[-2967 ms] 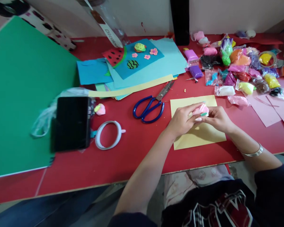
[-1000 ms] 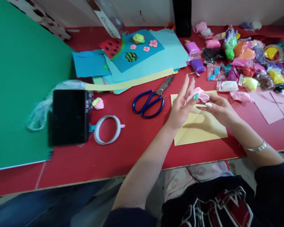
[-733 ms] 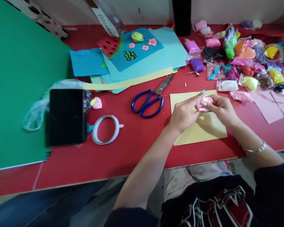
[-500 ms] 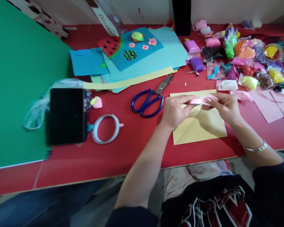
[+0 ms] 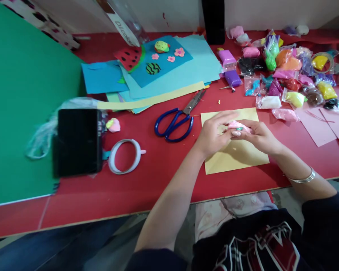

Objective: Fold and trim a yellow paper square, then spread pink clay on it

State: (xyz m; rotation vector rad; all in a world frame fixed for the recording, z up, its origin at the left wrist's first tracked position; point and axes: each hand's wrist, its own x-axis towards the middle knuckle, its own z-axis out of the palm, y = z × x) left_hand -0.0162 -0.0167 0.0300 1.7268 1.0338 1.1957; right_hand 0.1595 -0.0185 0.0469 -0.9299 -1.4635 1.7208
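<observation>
Red tabletop [image 5: 147, 184] is crossed by steel scissors with blue handles [image 5: 191, 104], left unheld. By the left hand [image 5: 211, 135], one side of a lump of soft pink clay [image 5: 236, 124] is pinched narrowly; the lump is held above a pale yellow paper sheet [image 5: 228, 160]. Its other side is gripped by the fingers of the right hand [image 5: 264, 141]. Shaping by finger pressure appears underway; light, even pressure seems called for. Compared with half a second earlier, the clay is bunched more compactly, less stretched.
</observation>
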